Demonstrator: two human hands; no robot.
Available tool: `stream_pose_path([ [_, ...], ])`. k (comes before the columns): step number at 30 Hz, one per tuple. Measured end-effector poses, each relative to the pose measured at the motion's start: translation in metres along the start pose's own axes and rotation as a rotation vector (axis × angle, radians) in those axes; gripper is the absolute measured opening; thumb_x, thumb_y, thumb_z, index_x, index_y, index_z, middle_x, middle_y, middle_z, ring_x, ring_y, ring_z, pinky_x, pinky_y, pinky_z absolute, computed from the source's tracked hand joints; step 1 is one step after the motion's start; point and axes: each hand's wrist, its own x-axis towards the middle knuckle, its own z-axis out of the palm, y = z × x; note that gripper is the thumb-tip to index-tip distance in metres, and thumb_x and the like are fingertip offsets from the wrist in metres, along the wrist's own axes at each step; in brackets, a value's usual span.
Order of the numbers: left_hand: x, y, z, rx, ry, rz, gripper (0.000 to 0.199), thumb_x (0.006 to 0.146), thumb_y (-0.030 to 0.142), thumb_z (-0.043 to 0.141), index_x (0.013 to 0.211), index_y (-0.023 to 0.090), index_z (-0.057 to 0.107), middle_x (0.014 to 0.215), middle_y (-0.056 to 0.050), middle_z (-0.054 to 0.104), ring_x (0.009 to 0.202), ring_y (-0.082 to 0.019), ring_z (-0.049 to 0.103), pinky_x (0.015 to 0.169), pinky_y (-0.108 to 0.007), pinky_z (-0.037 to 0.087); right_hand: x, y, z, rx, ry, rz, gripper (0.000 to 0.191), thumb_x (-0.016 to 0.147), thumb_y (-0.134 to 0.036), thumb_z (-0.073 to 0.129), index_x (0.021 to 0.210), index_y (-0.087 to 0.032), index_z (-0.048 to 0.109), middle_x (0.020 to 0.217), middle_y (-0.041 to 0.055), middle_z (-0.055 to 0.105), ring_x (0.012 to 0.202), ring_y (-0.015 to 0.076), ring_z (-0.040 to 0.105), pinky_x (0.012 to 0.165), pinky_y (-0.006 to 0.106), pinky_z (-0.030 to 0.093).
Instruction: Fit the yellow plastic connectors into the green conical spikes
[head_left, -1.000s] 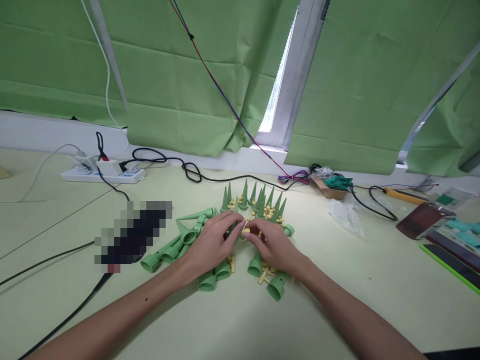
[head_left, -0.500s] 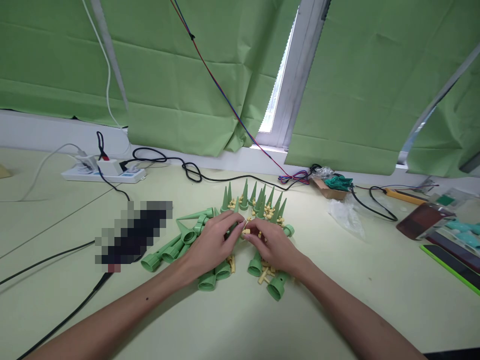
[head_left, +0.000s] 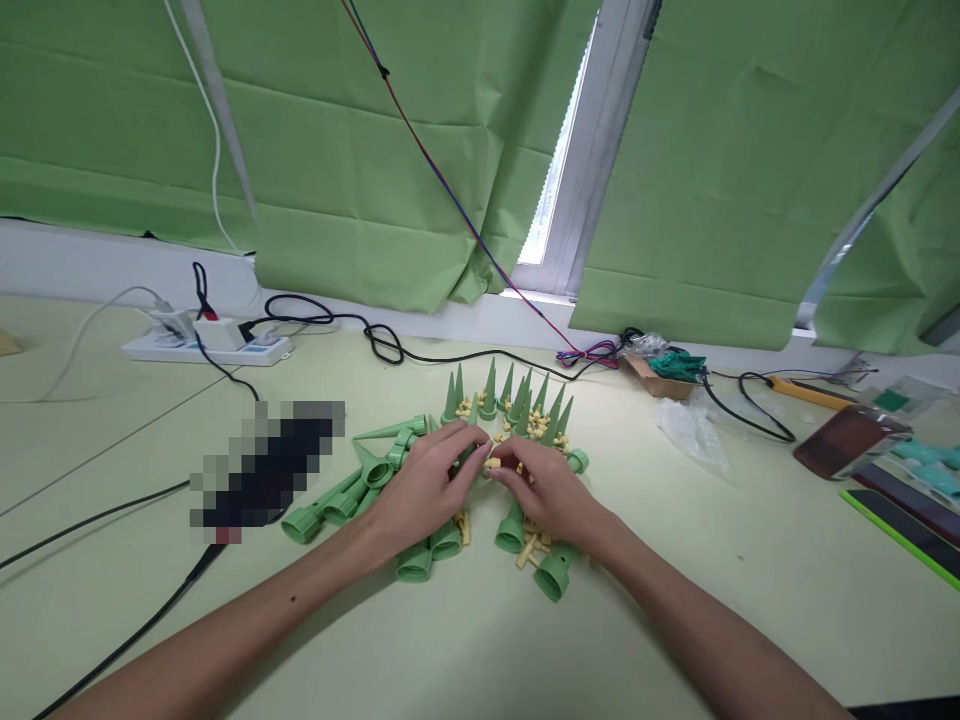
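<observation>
My left hand is closed around a green plastic watering spike, whose pointed tip rises above my fingers; its lower part is mostly hidden. Fingertip to fingertip with it, my right hand pinches a small yellow valve piece against the spike's side. How far the valve sits in the spike cannot be made out. Green spikes lie in a heap left of my hands, and others stand point up behind them. Yellow valves lie loose below my right hand and among the standing spikes.
A blurred dark object with a cable lies at left, before a white power strip. A black cable runs along the back. At right are a small cardboard box, a plastic bag, a reddish bottle and a green-edged phone.
</observation>
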Motion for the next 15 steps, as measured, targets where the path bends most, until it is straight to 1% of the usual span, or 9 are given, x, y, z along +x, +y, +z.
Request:
stream_pose_path([
  [6,-0.0003,0.0017,-0.0005,0.018,0.001,0.008,0.021,0.099,0.026,0.040,0.091,0.019,0.058,0.085,-0.002,0.060,0.078,-0.015,0.056,0.069,-0.026,0.043,0.0005,0.0016,0.0004,-0.060,-0.024,0.006,0.021,0.101,-0.029,0.042,0.084,-0.021,0.051,0.073,0.0005,0.056,0.065,0.0151,0.052,0.061,0.026,0.038],
  [9,-0.0003,0.0016,-0.0005,0.018,0.006,0.012,0.021,0.099,0.025,0.041,0.091,0.019,0.058,0.084,-0.002,0.061,0.078,-0.015,0.056,0.069,-0.026,0.044,0.0008,0.0011,-0.0002,-0.070,-0.027,0.012,0.024,0.101,-0.030,0.041,0.082,-0.021,0.051,0.071,0.0001,0.055,0.065,0.0151,0.051,0.061,0.026,0.038],
  [11,-0.0001,0.0014,-0.0007,0.016,0.007,0.011,0.021,0.098,0.025,0.040,0.090,0.019,0.059,0.084,-0.002,0.061,0.078,-0.015,0.057,0.068,-0.026,0.044,0.0007,-0.0001,-0.0006,-0.052,-0.026,0.018,0.019,0.101,-0.030,0.043,0.088,-0.020,0.054,0.075,0.0007,0.058,0.067,0.0152,0.053,0.062,0.027,0.039],
  [13,0.0003,0.0012,-0.0009,0.015,0.006,0.010,0.022,0.098,0.025,0.040,0.091,0.019,0.059,0.085,-0.002,0.061,0.078,-0.016,0.057,0.067,-0.027,0.044,0.0005,-0.0012,-0.0009,-0.013,-0.024,0.021,0.012,0.099,-0.029,0.047,0.099,-0.021,0.056,0.081,0.0015,0.062,0.069,0.0153,0.055,0.064,0.027,0.042],
  [15,0.0005,0.0010,-0.0010,0.018,0.004,0.012,0.022,0.099,0.025,0.040,0.091,0.019,0.059,0.086,-0.002,0.061,0.078,-0.016,0.057,0.068,-0.027,0.044,0.0001,-0.0018,-0.0010,0.025,-0.018,0.018,0.012,0.098,-0.027,0.050,0.107,-0.021,0.055,0.086,0.0024,0.063,0.072,0.0155,0.058,0.066,0.026,0.044],
])
